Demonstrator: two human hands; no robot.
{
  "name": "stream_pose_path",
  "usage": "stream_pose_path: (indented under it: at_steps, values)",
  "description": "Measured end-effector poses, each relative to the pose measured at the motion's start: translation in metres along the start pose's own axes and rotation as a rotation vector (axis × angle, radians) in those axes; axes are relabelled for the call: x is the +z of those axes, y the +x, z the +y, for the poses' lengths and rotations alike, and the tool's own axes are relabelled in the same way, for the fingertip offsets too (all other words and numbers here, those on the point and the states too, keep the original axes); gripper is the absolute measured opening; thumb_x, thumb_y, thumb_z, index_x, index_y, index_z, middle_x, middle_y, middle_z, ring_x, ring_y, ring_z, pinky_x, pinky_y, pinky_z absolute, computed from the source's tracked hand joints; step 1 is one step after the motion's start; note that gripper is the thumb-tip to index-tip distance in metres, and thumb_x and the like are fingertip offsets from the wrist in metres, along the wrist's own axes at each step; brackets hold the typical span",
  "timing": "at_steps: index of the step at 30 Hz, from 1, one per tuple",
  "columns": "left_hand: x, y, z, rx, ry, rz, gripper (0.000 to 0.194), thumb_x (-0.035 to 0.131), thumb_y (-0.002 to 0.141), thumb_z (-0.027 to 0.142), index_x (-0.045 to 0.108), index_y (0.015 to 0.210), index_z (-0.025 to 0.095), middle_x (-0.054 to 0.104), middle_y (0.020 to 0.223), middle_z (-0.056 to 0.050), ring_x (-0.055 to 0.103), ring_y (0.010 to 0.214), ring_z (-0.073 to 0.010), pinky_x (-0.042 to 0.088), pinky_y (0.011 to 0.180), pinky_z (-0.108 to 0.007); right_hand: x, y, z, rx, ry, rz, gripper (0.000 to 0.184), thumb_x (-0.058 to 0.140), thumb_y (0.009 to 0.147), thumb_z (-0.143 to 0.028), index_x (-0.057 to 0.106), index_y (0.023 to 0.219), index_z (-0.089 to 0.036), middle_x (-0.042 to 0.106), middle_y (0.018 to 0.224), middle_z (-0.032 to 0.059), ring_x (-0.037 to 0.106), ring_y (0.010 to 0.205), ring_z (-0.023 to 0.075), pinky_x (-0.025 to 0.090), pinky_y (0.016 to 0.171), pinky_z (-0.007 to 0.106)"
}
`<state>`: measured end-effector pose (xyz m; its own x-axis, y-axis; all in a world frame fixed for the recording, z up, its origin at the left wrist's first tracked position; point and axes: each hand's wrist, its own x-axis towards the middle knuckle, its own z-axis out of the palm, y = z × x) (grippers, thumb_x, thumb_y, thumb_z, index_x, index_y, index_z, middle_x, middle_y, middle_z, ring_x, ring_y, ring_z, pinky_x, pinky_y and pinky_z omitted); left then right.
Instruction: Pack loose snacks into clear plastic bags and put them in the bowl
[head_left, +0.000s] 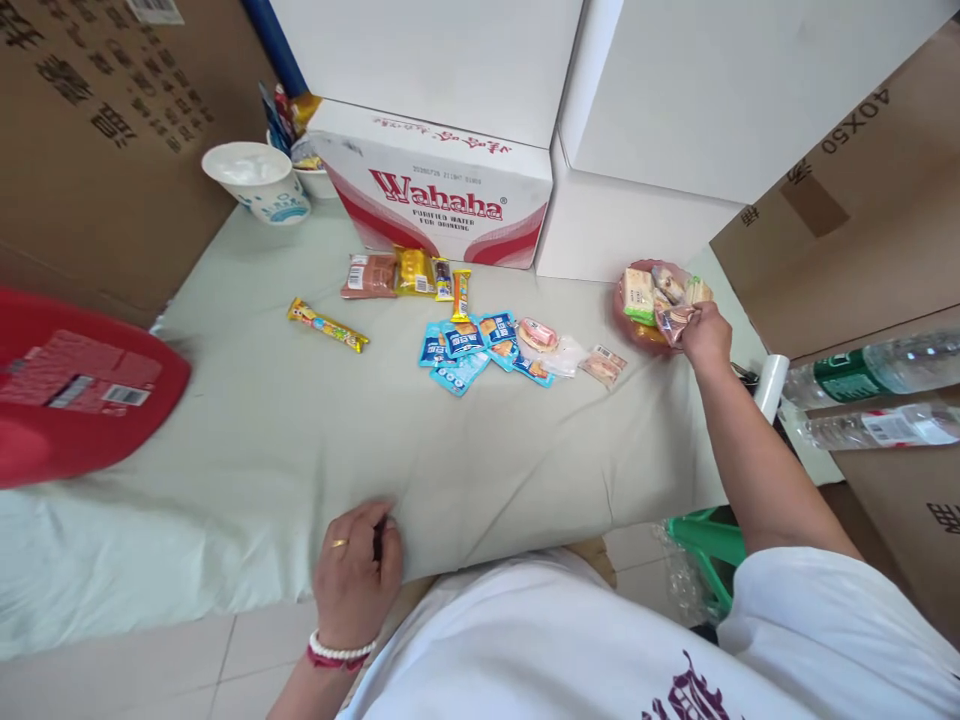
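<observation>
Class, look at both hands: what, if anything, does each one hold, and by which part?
The right hand pinches a snack packet by its near edge, over the pink dish. The left hand holds nothing; it rests on the cloth.

White T-shirt [570,640] with purple print; gold ring [339,544]; white-and-red bead bracelet [339,655].

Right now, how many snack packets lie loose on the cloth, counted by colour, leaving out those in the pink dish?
Blue packets: about 6, overlapping, so not certain
Yellow or orange packets: 4
Red-brown packet: 1
Pink and clear packets: 3
Total: about 14
</observation>
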<state>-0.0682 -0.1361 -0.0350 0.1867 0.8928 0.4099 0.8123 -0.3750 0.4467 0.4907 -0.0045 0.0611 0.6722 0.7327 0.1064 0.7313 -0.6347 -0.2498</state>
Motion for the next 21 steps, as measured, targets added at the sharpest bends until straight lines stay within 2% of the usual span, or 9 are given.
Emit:
stream_pose_path:
  at_steps: [3, 5, 7, 9, 11, 13, 15, 18, 21]
  values:
    - [0.0, -0.001, 0.002, 0.012, 0.04, 0.023, 0.016, 0.053, 0.091, 0.016, 0.063, 0.103, 0.019, 0.069, 0.095, -0.01, 0.064, 0.092, -0.0258, 0.053, 0.083, -0.039, -0.001, -0.009, -0.004, 0.044, -0.142, -0.006, 0.036, 0.049, 0.096, -0.033, 0.06, 0.124, -0.013, 0.069, 0.108, 0.0217, 0.064, 0.096, 0.0304, 0.044, 0.079, 0.039]
    - [0.001, -0.001, 0.004, 0.025, 0.063, 0.038, 0.017, 0.053, 0.09, 0.015, 0.064, 0.102, 0.02, 0.07, 0.095, -0.009, 0.065, 0.09, -0.0249, 0.052, 0.082, -0.038, -0.006, -0.015, -0.009, 0.016, -0.248, -0.04, 0.034, 0.053, 0.094, -0.031, 0.063, 0.122, -0.014, 0.069, 0.106, 0.0221, 0.063, 0.097, 0.0317, 0.044, 0.078, 0.04]
    - [0.002, -0.001, 0.006, 0.05, 0.081, 0.05, 0.018, 0.054, 0.089, 0.013, 0.064, 0.102, 0.02, 0.071, 0.095, -0.009, 0.064, 0.089, -0.0247, 0.052, 0.082, -0.037, -0.015, -0.02, -0.014, -0.024, -0.372, -0.023, 0.033, 0.054, 0.093, -0.028, 0.065, 0.12, -0.013, 0.068, 0.106, 0.0231, 0.06, 0.103, 0.0338, 0.043, 0.078, 0.042]
    - [0.002, 0.0, 0.007, 0.075, 0.09, 0.06, 0.019, 0.054, 0.089, 0.011, 0.064, 0.103, 0.019, 0.07, 0.095, -0.009, 0.064, 0.089, -0.0247, 0.051, 0.081, -0.036, -0.027, -0.024, -0.019, -0.057, -0.426, 0.088, 0.032, 0.054, 0.093, -0.027, 0.068, 0.117, -0.012, 0.066, 0.109, 0.0254, 0.056, 0.109, 0.036, 0.043, 0.079, 0.044]
    - [0.001, 0.0, 0.007, 0.09, 0.083, 0.062, 0.02, 0.055, 0.088, 0.009, 0.063, 0.104, 0.018, 0.07, 0.095, -0.01, 0.063, 0.089, -0.0246, 0.052, 0.082, -0.036, -0.037, -0.029, -0.028, -0.114, -0.376, 0.244, 0.032, 0.051, 0.094, -0.027, 0.07, 0.115, -0.012, 0.064, 0.115, 0.0261, 0.053, 0.112, 0.0361, 0.042, 0.081, 0.044]
    - [0.0, 0.0, 0.007, 0.092, 0.076, 0.065, 0.021, 0.055, 0.088, 0.009, 0.063, 0.104, 0.018, 0.07, 0.095, -0.01, 0.063, 0.089, -0.0243, 0.052, 0.082, -0.036, -0.04, -0.04, -0.043, -0.272, -0.224, 0.29, 0.032, 0.048, 0.096, -0.028, 0.072, 0.112, -0.014, 0.066, 0.116, 0.0222, 0.054, 0.111, 0.0328, 0.043, 0.084, 0.043]
    - [0.0, -0.001, 0.006, 0.084, 0.079, 0.064, 0.021, 0.055, 0.088, 0.01, 0.064, 0.104, 0.019, 0.07, 0.095, -0.009, 0.063, 0.088, -0.0243, 0.052, 0.081, -0.036, -0.031, -0.058, -0.065, -0.524, -0.031, 0.135, 0.031, 0.046, 0.097, -0.028, 0.072, 0.109, -0.017, 0.069, 0.109, 0.0153, 0.059, 0.104, 0.0278, 0.045, 0.087, 0.039]
    - [0.002, -0.002, 0.006, 0.054, 0.077, 0.041, 0.02, 0.055, 0.088, 0.011, 0.065, 0.102, 0.02, 0.071, 0.096, -0.009, 0.064, 0.088, -0.0241, 0.053, 0.082, -0.037, -0.001, -0.092, -0.104, -0.85, 0.136, -0.206, 0.029, 0.049, 0.098, -0.031, 0.072, 0.11, -0.02, 0.07, 0.104, 0.0098, 0.062, 0.098, 0.024, 0.048, 0.084, 0.035]
    - [0.004, -0.004, 0.006, 0.002, 0.052, 0.013, 0.019, 0.054, 0.087, 0.013, 0.068, 0.099, 0.022, 0.072, 0.096, -0.008, 0.065, 0.089, -0.0239, 0.053, 0.083, -0.037, 0.032, -0.116, -0.137, -0.943, 0.06, -0.303, 0.028, 0.056, 0.095, -0.035, 0.071, 0.116, -0.024, 0.067, 0.118, 0.0115, 0.059, 0.109, 0.0275, 0.048, 0.078, 0.034]
